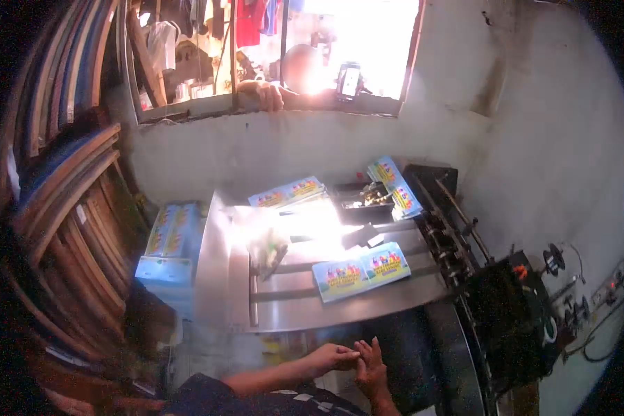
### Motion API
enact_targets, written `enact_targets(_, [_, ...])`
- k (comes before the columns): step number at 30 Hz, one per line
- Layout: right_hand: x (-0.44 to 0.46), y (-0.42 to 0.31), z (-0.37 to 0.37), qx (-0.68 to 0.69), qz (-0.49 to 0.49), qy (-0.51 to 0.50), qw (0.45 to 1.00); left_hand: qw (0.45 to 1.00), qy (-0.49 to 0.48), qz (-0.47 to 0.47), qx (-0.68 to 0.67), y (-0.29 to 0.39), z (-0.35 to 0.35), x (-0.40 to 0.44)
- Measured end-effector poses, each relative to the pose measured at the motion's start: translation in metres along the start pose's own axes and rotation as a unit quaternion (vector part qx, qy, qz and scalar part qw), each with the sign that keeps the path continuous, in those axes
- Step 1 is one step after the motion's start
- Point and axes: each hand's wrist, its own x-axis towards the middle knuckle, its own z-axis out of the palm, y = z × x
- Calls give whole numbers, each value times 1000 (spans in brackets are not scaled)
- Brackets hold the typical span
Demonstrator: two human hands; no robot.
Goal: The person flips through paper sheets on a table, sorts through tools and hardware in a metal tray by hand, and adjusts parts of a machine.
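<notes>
Both of my hands are close together low in the view, in front of my body and below the metal table's near edge. My left hand (333, 359) is closed, its fingertips pressed together against the fingers of my right hand; what they hold, if anything, is too small to make out. The fingers of my right hand (371, 367) are apart and point upward. Nearest to them on the metal table (291, 315) lies a light-blue printed sheet or booklet stack (362, 272), with colourful figures and yellow lettering in two panels.
More printed stacks (288, 191) lie at the table's back, beside a black tray (367, 201) of small metal parts. Blue stacks (165, 270) stand left, near leaning wooden frames (83, 243). Machine rollers (451, 243) border the right. Another person's hand (267, 93) and a phone (350, 80) are at the window.
</notes>
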Motion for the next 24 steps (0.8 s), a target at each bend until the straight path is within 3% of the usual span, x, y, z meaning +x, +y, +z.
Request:
enact_targets(4, [57,18,-3,6,-34,-15,999,999,4,20,36,37,-29,33])
enact_targets(6, [84,22,-8,-146,-107,-43,982,999,-7,36,-1,52,-40,45])
enact_targets(7, [92,27,-5,-145,-112,-45,982,998,12,23,54,60,-46,49])
enact_targets(11, [122,51,6,10,-127,-50,991,992,17,21,120,72,-70,71])
enact_targets(14, [148,45,-3,92,-108,-82,986,990,56,73,105,72,-75,81])
enact_targets(16, [157,46,-6,122,-92,-110,982,982,69,167,47,60,-77,89])
enact_targets(19, [175,54,-10,202,36,-181,962,979,74,187,31,66,-79,96])
enact_targets(21, [199,42,-23,-30,-183,-159,970,972,103,210,33,74,-78,98])
enact_targets(22, [201,43,-18,-29,-188,-161,968,965,127,225,41,76,-79,98])
enact_targets(23, [200,44,-10,208,-48,-157,964,964,131,228,40,78,-81,99])
enact_targets(24, [201,46,-5,428,99,-141,887,959,137,243,49,79,-82,101])
